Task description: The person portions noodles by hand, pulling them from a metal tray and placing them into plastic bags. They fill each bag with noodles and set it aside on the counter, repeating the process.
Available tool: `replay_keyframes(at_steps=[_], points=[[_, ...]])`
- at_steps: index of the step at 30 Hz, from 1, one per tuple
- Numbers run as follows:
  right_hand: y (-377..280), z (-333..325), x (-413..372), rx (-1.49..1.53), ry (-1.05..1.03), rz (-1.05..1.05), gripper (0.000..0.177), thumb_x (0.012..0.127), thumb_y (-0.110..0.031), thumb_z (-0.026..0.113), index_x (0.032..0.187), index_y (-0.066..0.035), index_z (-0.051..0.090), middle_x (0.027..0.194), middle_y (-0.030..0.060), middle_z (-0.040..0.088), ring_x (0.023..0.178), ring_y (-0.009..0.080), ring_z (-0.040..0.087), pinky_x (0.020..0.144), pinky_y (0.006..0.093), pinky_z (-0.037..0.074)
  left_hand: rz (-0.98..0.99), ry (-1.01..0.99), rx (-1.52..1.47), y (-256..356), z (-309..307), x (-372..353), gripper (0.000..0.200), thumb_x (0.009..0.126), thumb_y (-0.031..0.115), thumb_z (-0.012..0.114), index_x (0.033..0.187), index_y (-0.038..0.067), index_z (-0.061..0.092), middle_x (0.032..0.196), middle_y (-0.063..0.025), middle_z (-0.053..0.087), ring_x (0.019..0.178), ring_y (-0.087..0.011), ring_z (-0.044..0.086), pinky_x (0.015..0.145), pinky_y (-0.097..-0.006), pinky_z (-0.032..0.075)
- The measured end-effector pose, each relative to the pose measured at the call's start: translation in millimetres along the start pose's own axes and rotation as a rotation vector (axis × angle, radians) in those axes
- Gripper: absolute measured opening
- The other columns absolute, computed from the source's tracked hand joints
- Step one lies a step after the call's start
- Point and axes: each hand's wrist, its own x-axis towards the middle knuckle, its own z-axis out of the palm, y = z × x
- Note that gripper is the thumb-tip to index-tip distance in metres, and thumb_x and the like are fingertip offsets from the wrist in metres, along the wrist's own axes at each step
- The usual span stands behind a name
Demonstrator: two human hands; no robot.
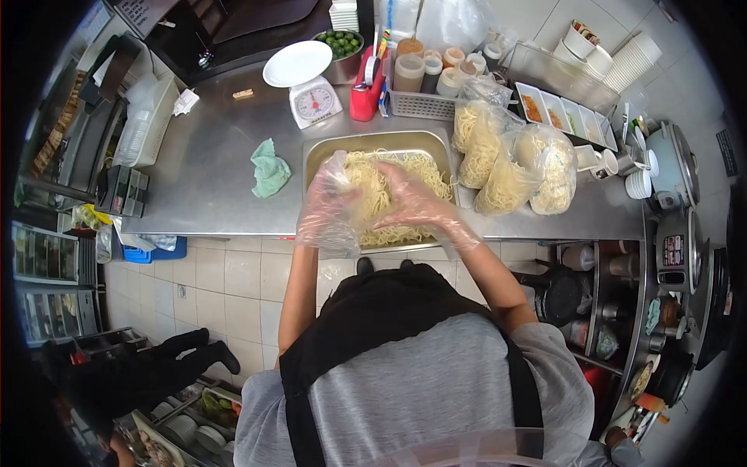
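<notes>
A steel tray [311,149] of pale yellow noodles [424,173] sits at the counter's front edge. Clear, loose plastic covers both my hands. From the left side, my left hand [331,204] cups a bunch of noodles [367,183] over the tray. My right hand [416,198] curves around the other side of that bunch, fingers pointing away from me. Plastic glare and slight blur hide some of my fingertips. Right of the tray stand several clear bags of noodles [510,183].
A kitchen scale [315,101] with a white plate [297,64] and a green cloth [270,168] are left of the tray. Behind it stand a sauce-bottle basket [420,105] and a red holder [366,97]. Topping containers [564,117] are back right. Another person [156,366] is at lower left.
</notes>
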Motion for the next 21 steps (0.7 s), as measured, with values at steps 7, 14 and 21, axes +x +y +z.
replay_keyframes(at_steps=[7,14,21], points=[[28.1,36.3,21.3,0.237,0.165,-0.062,0.125,0.048,-0.025,0.088,0.147,-0.003,0.015,0.146,0.0221,0.030,0.136,0.0375,0.030,0.111,0.0404,0.027,-0.085,-0.084,0.087,19.8,15.3,-12.8,0.069,0.072,0.005,0.077,0.133,0.005,0.045,0.118,-0.0063,0.055,0.104,-0.0148,0.055,0.088,-0.0289,0.047],[42.5,37.3,26.0,0.510,0.221,-0.051,0.111,0.049,-0.018,0.088,0.143,-0.005,0.030,0.148,0.0144,0.030,0.139,0.0288,0.026,0.114,0.0376,0.020,-0.050,-0.146,0.054,19.3,0.4,-6.2,0.080,0.070,0.009,0.080,0.138,0.004,0.040,0.125,-0.0078,0.053,0.112,-0.0165,0.052,0.093,-0.0298,0.044],[19.7,29.2,13.7,0.150,0.109,-0.028,0.120,0.047,-0.038,0.089,0.144,-0.003,0.026,0.144,0.0226,0.034,0.132,0.0352,0.035,0.109,0.0409,0.029,-0.026,-0.302,0.203,-15.8,-19.2,3.3,0.099,0.064,0.011,0.084,0.145,0.006,0.028,0.140,-0.0139,0.040,0.129,-0.0221,0.038,0.108,-0.0336,0.031]])
